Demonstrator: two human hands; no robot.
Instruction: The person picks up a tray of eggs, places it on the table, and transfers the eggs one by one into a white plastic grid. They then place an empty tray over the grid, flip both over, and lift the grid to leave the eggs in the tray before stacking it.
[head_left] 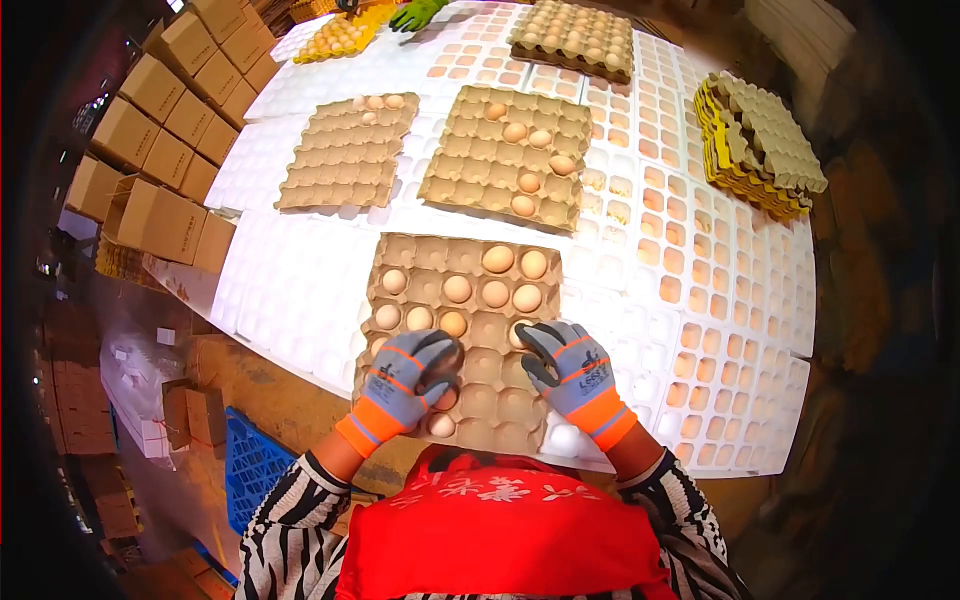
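Note:
A brown pulp egg tray [483,377] lies right in front of me, with several eggs in its cups, among them a pale egg [498,259] near the far edge. Over its left part is my left hand [410,368] in a grey and orange glove, fingers curled downward; whatever is under them is hidden. Close by its thumb sits another egg [445,398]. At the tray's right edge my right hand [570,362], gloved the same way, has its fingertips closed on an egg [517,335], partly covered by the glove.
Two more part-filled trays, a left one [345,155] and a right one [508,150], lie beyond. A full egg stack [572,38] and a tray stack [760,140] stand farther off. White foam trays [290,265] cover the table. Another person's green glove [417,13] shows. Cartons [160,220] stand left.

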